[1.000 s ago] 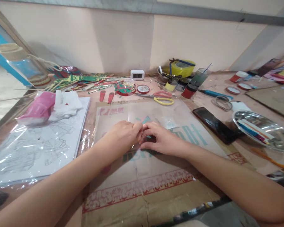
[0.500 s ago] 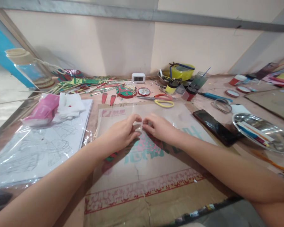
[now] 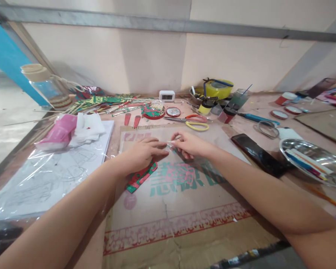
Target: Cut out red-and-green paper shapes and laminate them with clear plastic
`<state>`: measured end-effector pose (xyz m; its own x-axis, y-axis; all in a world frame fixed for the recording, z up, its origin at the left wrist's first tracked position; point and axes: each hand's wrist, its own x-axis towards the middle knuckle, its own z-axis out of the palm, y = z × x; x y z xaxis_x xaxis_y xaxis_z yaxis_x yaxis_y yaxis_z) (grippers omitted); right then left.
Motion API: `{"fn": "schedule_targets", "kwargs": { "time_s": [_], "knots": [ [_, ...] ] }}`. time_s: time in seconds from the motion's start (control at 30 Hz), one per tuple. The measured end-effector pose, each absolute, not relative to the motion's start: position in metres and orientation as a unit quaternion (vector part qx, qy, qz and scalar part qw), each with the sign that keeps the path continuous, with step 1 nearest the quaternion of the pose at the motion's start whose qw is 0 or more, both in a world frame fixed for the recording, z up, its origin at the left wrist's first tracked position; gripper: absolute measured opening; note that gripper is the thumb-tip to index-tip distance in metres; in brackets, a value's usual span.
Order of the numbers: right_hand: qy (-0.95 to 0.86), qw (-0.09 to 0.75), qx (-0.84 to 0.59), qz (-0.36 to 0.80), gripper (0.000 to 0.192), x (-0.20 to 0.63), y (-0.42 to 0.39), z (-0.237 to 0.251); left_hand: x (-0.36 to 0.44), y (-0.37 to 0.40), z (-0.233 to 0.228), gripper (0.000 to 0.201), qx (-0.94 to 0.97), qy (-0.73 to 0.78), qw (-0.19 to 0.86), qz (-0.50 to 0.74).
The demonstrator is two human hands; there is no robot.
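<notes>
My right hand (image 3: 189,144) is closed in a pinch over the printed cardboard. A small clear, shiny piece (image 3: 170,142) sticks out from its fingertips, perhaps plastic or tape; its kind is too small to tell. My left hand (image 3: 141,155) lies open and palm down, fingers stretched toward the right hand and close to the clear piece. Partly under the left hand is a red and green patterned strip (image 3: 142,178). Both hands are above the see-through sheet (image 3: 140,213) that covers the cardboard (image 3: 145,254).
Scissors (image 3: 197,126), a red lid of beads (image 3: 152,111) and two red pieces (image 3: 136,121) lie behind the hands. A phone (image 3: 256,155) and a steel bowl (image 3: 286,145) stand right. Plastic-covered drawings (image 3: 64,179) and a pink packet (image 3: 57,130) lie left.
My left hand has flattened, its fingers stretching out, and shows more of the red and green strip. The right fingers have curled into a pinch, with a clear piece now visible there.
</notes>
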<state>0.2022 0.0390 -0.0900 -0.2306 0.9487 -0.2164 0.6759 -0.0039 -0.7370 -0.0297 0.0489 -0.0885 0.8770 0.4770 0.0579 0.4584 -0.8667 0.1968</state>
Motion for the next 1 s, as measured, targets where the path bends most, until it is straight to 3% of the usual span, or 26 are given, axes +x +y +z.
{"fn": "schedule_targets", "kwargs": {
  "time_s": [0.07,0.13,0.17,0.23,0.37,0.47,0.57,0.67,0.83,1.0],
  "knots": [
    [-0.686,0.227,-0.603,0.337,0.019,0.205,0.037,-0.081,-0.03,0.053,-0.091,0.061,0.965,0.235,0.103,0.049],
    [-0.718,0.27,-0.59,0.251,0.008,0.203,0.028,-0.068,-0.03,0.056,-0.092,0.058,0.963,0.239,0.114,0.053],
    [-0.747,0.274,-0.568,0.209,0.013,0.2,0.021,-0.062,-0.03,0.057,-0.093,0.055,0.96,0.245,0.12,0.057],
    [-0.811,0.206,-0.508,0.203,0.034,0.188,0.005,-0.051,-0.03,0.058,-0.094,0.047,0.956,0.25,0.136,0.066],
    [-0.873,0.095,-0.46,0.132,0.023,0.152,-0.021,-0.048,-0.031,0.058,-0.096,0.045,0.95,0.259,0.16,0.075],
    [-0.873,0.052,-0.483,0.052,0.04,0.132,-0.027,-0.052,-0.034,0.058,-0.096,0.056,0.941,0.282,0.173,0.069],
    [-0.873,0.033,-0.485,0.032,0.065,0.124,-0.029,-0.054,-0.036,0.058,-0.093,0.054,0.936,0.288,0.191,0.069],
    [-0.875,0.031,-0.483,0.027,0.072,0.122,-0.03,-0.057,-0.036,0.058,-0.091,0.053,0.935,0.283,0.2,0.075],
    [-0.873,0.046,-0.481,0.063,0.06,0.121,-0.028,-0.07,-0.035,0.059,-0.089,0.048,0.931,0.297,0.205,0.058],
    [-0.859,0.172,-0.44,0.196,0.006,0.129,-0.026,-0.068,-0.034,0.054,-0.084,0.038,0.937,0.28,0.198,0.065]
  ]
}}
